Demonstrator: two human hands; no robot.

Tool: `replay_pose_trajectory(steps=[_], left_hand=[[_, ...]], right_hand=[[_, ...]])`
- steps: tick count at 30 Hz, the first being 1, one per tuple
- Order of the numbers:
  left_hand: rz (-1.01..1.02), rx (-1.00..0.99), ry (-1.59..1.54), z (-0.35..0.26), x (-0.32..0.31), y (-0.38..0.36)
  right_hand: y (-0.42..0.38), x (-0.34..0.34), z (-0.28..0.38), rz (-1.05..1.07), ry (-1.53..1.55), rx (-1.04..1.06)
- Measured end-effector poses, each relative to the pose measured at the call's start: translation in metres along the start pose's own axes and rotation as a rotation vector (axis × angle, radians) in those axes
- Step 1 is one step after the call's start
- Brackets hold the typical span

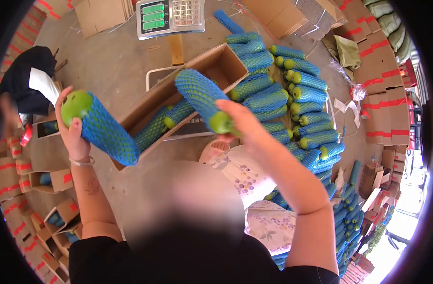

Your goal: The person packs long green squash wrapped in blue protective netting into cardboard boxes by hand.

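My left hand (74, 130) is closed around the round green end of a long gourd (110, 135) in a blue foam net sleeve, held tilted at the left end of an open cardboard box (228, 68). In my right hand (240, 120) is another netted gourd (195, 92), gripped by its bare green end and slanting over the box's near side. Inside the box lie netted gourds (152, 130), partly hidden by the ones I hold. Under the box shows a scale platform (193, 130), its display unit (171, 19) lit green beyond.
Many netted gourds (309, 94) lie in rows on the floor at the right. Flat cardboard (103, 16) lies at the far side. Stacked cartons (387, 116) with red tape line the right, and open boxes (51, 177) the left. Another person (34, 75) bends over at the left.
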State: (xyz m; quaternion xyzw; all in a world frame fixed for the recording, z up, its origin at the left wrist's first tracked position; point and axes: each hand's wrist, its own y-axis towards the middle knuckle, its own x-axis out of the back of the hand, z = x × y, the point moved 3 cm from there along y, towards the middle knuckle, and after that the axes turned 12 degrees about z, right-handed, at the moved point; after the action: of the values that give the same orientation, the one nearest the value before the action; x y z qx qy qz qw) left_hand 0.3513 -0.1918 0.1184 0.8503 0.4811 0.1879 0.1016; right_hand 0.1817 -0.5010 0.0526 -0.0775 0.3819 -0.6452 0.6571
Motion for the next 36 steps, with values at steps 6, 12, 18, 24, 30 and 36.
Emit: replay_pose_trajectory(steps=[6,12,18,24,30,36], left_hand=[[0.088,0.059,-0.189,-0.008,-0.006,-0.007],[-0.065,0.407,-0.843,-0.038,-0.098,0.011],[0.497,0.096,-0.667,-0.021,-0.161,0.029],[0.942,0.4,0.638,0.11,-0.125,-0.034],[0.988,0.695,0.855,0.109,-0.105,-0.085],[0.854,0.743,1.037,0.116,-0.099,-0.117]], right_hand=[[0.0,-0.095,0.007,0.223,-0.741,0.224],[-0.029,-0.119,-0.015,0.18,-0.751,0.608],[-0.093,-0.043,-0.021,-0.047,0.045,0.558],[-0.176,0.1,-0.058,-0.678,0.044,0.481],[-0.187,0.244,-0.152,-1.169,-0.784,-0.222],[-0.153,0.311,-0.188,-1.059,-0.341,0.007]])
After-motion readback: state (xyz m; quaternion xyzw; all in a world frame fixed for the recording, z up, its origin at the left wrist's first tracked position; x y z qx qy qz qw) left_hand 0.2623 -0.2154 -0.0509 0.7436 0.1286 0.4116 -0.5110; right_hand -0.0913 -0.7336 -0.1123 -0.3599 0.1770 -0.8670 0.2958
